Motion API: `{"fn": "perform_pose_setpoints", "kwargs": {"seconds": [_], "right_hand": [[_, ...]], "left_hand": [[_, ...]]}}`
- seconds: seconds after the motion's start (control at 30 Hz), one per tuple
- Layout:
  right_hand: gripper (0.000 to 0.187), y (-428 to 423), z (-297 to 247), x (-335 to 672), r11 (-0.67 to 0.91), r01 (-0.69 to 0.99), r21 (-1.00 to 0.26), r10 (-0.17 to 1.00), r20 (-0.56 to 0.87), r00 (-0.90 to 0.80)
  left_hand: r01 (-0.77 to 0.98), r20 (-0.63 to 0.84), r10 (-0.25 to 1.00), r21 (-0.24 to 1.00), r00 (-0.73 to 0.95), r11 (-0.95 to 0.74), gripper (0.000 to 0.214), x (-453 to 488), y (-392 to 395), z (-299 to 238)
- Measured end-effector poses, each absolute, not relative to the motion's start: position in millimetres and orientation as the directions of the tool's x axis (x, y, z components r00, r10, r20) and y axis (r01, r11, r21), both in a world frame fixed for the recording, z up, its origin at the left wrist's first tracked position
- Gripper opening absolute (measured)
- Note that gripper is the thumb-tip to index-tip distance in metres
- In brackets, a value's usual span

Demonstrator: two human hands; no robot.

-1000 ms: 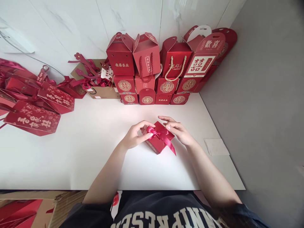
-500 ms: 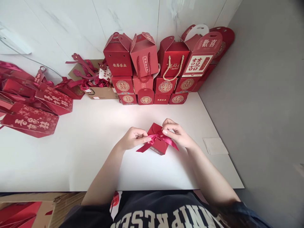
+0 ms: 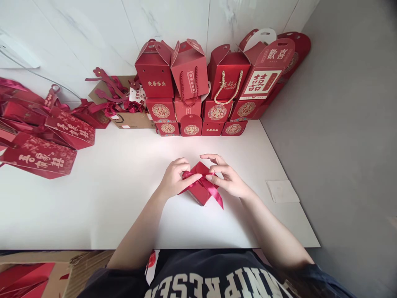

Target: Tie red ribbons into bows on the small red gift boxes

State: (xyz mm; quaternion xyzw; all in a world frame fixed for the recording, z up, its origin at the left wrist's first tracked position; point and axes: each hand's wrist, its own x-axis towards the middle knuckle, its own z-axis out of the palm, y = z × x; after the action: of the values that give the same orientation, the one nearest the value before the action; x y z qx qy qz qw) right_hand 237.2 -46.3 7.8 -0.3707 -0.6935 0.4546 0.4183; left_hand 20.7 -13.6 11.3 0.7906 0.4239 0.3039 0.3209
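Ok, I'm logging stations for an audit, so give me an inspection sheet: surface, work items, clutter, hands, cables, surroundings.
Surface: white table, flat pale sheet at right.
Work items: red box, pink ribbon across its top.
Clutter: stacked boxes at back; cardboard box further left.
Hands: left hand pinching ribbon; right hand at ribbon, grip unclear.
Cables: thin cable, back left.
Surroundings: tiled wall behind, grey panel right.

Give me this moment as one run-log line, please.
left hand: holding ribbon | right hand: at ribbon, grip unclear | box: on table, ribbon across top | stacked boxes: behind box
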Motion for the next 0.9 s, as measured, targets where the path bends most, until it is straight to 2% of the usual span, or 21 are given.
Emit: {"fn": "perform_pose_setpoints", "kwargs": {"seconds": [0.07, 0.27, 0.5, 0.7, 0.9], "right_hand": [[0.030, -46, 7, 236, 0.296, 0.120, -0.948, 0.897, 0.232, -0.376], [0.027, -41, 0, 236, 0.242, 0.050, -0.969, 0.894, 0.203, -0.400], [0.024, -36, -11, 235, 0.104, -0.110, -0.989, 0.884, 0.142, -0.444], [0.021, -37, -10, 227, -0.042, -0.292, -0.955, 0.899, 0.091, -0.428], [0.024, -37, -11, 225, -0.098, -0.351, -0.931, 0.899, 0.069, -0.432]], "left_hand": [[0.449, 0.238, 0.860, 0.772, 0.451, -0.449, 0.043, 25, -15, 10], [0.359, 0.087, 0.849, 0.880, 0.522, -0.311, 0.043, 26, -16, 6], [0.326, 0.032, 0.840, 0.913, 0.542, -0.245, 0.044, 24, -13, 2], [0.304, 0.057, 0.834, 0.916, 0.548, -0.262, 0.046, 24, -13, 4], [0.290, 0.077, 0.820, 0.913, 0.567, -0.287, 0.047, 26, -14, 4]]}}
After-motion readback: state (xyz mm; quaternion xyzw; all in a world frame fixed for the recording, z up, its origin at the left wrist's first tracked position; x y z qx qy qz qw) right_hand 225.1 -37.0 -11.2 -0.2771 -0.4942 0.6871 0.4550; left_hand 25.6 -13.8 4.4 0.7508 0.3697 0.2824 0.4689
